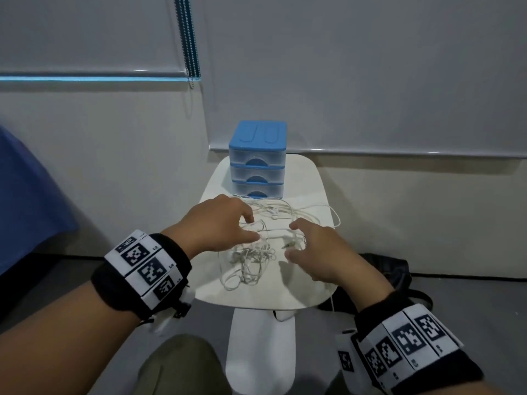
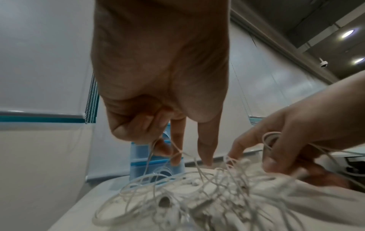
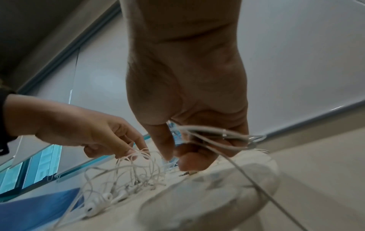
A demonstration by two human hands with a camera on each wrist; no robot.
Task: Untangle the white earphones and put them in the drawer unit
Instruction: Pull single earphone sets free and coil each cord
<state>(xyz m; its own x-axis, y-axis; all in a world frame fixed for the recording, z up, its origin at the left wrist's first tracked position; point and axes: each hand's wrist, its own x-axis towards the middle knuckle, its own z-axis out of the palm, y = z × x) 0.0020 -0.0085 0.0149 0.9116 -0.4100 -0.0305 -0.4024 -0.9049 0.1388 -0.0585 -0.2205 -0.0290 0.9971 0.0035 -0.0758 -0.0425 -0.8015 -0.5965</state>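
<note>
the white earphones (image 1: 253,252) are lying in a tangled heap on the pale worktop (image 1: 308,289) at the centre of the head view, with loose loops of cord trailing up and right toward the blue drawer unit (image 1: 257,159), which is standing at the far end of the worktop, just above the heap in the frame, all three drawers pushed in. the left hand (image 1: 221,223) is reaching in from the lower left and hanging over the upper left part of the tangle; in the left wrist view its thumb and forefinger (image 2: 164,148) are pinching a strand of cord together and lifting it, while the other fingers are pointing down toward the worktop. the right hand (image 1: 316,249) is coming in from the lower right, at the right edge of the heap; in the right wrist view its fingers (image 3: 189,157) are curling around a bunch of cords that is running across the hand to the right side of the frame. the metal jack plug (image 1: 288,245) is lying on the worktop just left of the right hand. two earbuds (image 3: 98,203) are resting on the worktop at the lower left of the right wrist view. a dark bag (image 1: 393,269) is lying on the floor at the right of the worktop.
</note>
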